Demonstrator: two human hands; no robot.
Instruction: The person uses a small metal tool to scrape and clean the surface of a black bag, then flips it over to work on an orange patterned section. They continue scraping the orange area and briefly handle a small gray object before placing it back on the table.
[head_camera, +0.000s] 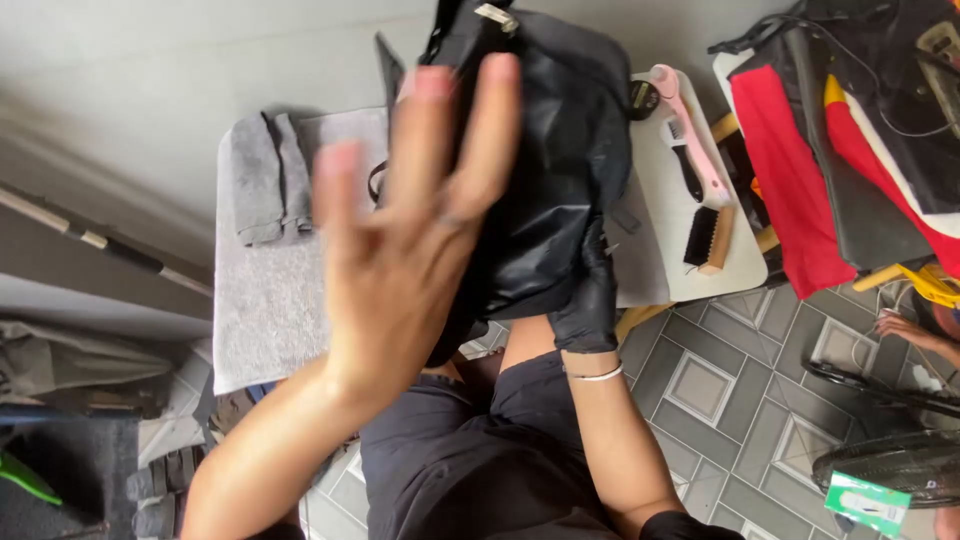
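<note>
Our hands on a half-hidden black bag (545, 150)

Our left hand (400, 250) blurred, fingers spread, covering its glossy crinkled side; gloved right hand (590, 290) clamped underneath.

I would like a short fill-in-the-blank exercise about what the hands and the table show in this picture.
1. The right hand wears a black ____.
2. It holds up a ____ bag.
3. The left hand is bare, with fingers ____.
4. A folded ____ towel lies on the table.

Missing words: glove; black; spread; grey
</note>
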